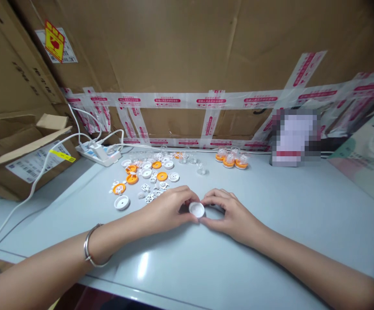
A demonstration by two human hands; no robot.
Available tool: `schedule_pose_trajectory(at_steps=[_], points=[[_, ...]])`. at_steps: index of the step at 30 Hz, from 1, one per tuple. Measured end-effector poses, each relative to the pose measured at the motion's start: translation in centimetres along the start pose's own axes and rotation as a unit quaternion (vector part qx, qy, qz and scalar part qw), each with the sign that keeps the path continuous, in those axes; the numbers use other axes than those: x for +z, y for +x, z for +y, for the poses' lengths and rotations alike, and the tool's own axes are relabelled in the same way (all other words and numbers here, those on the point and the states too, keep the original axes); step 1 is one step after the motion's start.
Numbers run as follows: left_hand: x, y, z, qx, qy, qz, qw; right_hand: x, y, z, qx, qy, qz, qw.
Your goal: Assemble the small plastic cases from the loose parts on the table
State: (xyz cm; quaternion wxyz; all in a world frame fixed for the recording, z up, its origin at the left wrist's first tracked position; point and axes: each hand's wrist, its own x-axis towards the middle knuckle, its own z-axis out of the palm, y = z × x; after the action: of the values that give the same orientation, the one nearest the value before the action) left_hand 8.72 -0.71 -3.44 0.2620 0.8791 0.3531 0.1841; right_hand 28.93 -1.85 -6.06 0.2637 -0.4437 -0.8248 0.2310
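A small round white plastic cup-like part (196,210) is held between both hands above the middle of the table. My left hand (174,206) pinches its left side with thumb and fingers. On the other side, my right hand (230,213) grips it with the thumb low and the fingers high. Left of the hands lie loose parts: a white round base (121,202), an orange ring (162,176), an orange piece with white bits in it (119,188), and several small white gears (149,198). Whatever lies inside the held part is too blurred to tell.
Behind the hands stand three orange-based pieces with clear domes (228,161) and a loose clear dome (201,168). A power strip (99,153) with white cables and an open carton (22,159) sit left. A phone-like object (293,137), pixelated, leans at right against a big taped box (174,51).
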Motion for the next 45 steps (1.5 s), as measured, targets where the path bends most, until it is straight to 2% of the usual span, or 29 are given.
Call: schedule_pose_trajectory(at_steps=[6, 11, 14, 18, 22, 25, 27, 29, 32, 35, 39, 45], points=[[-0.6, -0.1, 0.0, 0.051, 0.013, -0.031, 0.998, 0.1, -0.1, 0.2, -0.015, -0.009, 0.002, 1.0], [-0.2, 0.0, -0.4, 0.05, 0.017, -0.012, 0.999, -0.3, 0.1, 0.3, 0.01, 0.032, -0.011, 0.999], [0.1, 0.2, -1.0, -0.013, -0.13, 0.004, 0.991, -0.5, 0.2, 0.1, 0.048, 0.111, -0.002, 0.993], [0.4, 0.7, -1.4, -0.094, -0.353, 0.018, 0.931, -0.7, 0.0, -0.8, 0.108, 0.234, 0.034, 0.966], [0.5, 0.6, -0.8, -0.104, -0.456, 0.006, 0.884, -0.5, -0.6, -2.1, 0.086, 0.288, 0.068, 0.951], [0.4, 0.4, -0.4, -0.099, -0.473, 0.005, 0.875, -0.3, -0.7, -2.5, 0.104, 0.316, 0.091, 0.939], [0.4, 0.4, -0.4, -0.087, -0.469, 0.007, 0.879, -0.2, -0.6, -2.6, 0.14, 0.374, 0.085, 0.913], [0.4, 0.4, -0.4, -0.076, -0.448, 0.015, 0.891, -0.2, -0.4, -2.5, 0.195, 0.444, 0.063, 0.872], [0.3, 0.3, -0.3, -0.062, -0.379, 0.06, 0.922, -0.3, -0.3, -2.4, 0.274, 0.527, 0.041, 0.803], [0.4, 0.1, -0.2, -0.019, -0.283, 0.109, 0.953, -0.3, -0.4, -2.3, 0.297, 0.587, 0.035, 0.752], [0.6, -0.1, -0.1, 0.055, -0.156, 0.135, 0.977, -0.2, -0.6, -2.0, 0.301, 0.631, 0.02, 0.714], [0.6, -0.3, 0.0, 0.097, -0.067, 0.15, 0.982, 0.2, -0.9, -2.0, 0.288, 0.689, 0.009, 0.665]])
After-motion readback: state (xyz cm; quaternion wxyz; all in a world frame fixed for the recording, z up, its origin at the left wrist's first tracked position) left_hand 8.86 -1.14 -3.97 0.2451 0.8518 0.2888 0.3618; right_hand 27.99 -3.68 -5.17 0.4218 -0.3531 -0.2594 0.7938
